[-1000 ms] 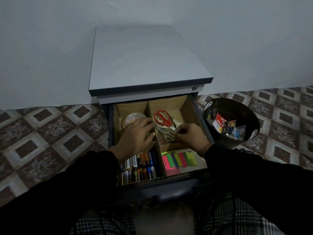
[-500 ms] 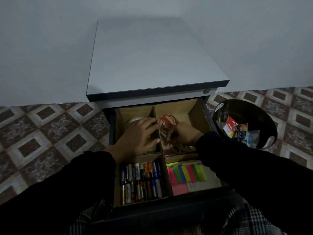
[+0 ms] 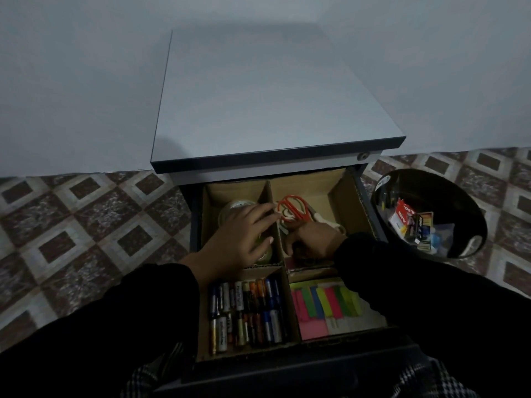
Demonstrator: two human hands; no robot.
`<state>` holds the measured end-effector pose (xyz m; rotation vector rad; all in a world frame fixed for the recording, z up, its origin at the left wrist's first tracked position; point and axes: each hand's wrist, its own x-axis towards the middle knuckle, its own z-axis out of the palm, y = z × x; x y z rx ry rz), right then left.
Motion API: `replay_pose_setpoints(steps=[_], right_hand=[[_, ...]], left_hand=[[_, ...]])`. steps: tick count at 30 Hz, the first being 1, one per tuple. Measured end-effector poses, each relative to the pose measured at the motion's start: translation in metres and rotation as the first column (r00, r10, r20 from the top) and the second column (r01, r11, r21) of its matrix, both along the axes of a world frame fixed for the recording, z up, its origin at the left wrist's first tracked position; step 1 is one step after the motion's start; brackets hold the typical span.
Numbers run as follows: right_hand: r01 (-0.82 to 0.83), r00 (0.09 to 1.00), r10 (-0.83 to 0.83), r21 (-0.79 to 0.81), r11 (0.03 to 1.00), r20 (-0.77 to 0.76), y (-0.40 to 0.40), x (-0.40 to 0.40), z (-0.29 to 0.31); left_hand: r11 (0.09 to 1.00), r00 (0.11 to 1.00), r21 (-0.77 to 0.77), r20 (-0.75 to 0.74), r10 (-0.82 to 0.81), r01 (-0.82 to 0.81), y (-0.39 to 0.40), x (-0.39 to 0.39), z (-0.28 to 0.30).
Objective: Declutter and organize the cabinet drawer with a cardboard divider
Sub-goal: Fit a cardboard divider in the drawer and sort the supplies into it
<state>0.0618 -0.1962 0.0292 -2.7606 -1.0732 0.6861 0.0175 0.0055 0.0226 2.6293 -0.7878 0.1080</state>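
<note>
Drawer [image 3: 370, 219] with cardboard divider [image 3: 283, 262] — tape roll [image 3: 238, 206] lying rear left, scissors [image 3: 294, 209] rear right, batteries [image 3: 247, 311] front left, sticky notes [image 3: 324, 303] front right; bin [image 3: 471, 225] standing on floor [image 3: 86, 225], right of cabinet [image 3: 267, 104].

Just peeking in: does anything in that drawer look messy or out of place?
Nothing stands out. Batteries, sticky notes, tape and scissors each sit in their own cardboard divider compartment.

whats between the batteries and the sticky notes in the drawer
In the head view, one upright wall of the cardboard divider separates the batteries from the sticky notes. Nothing else lies between them.
</note>
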Motion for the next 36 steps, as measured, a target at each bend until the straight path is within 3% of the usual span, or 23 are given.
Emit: replay_pose_setpoints(steps=[15,23,30,36], right_hand=[[-0.046,0.998,0.045,0.022,0.999,0.053,-0.001,0.001,-0.006],[-0.097,0.994,0.095,-0.045,0.994,-0.046,0.004,0.002,-0.003],[0.191,0.954,-0.151,0.138,0.972,-0.259,-0.006,-0.001,-0.003],[0.501,0.859,-0.412,0.338,0.797,-0.303,-0.027,-0.011,0.021]], left_hand=[[1.0,1.0,-0.016,-0.03,0.004,-0.004,-0.002,-0.002,0.0],[1.0,0.999,-0.015,-0.04,0.009,-0.009,-0.003,-0.003,0.003],[1.0,0.999,0.009,-0.047,0.008,-0.008,-0.003,-0.003,0.005],[0.998,0.999,0.056,-0.026,0.043,-0.042,-0.005,-0.008,0.01]])
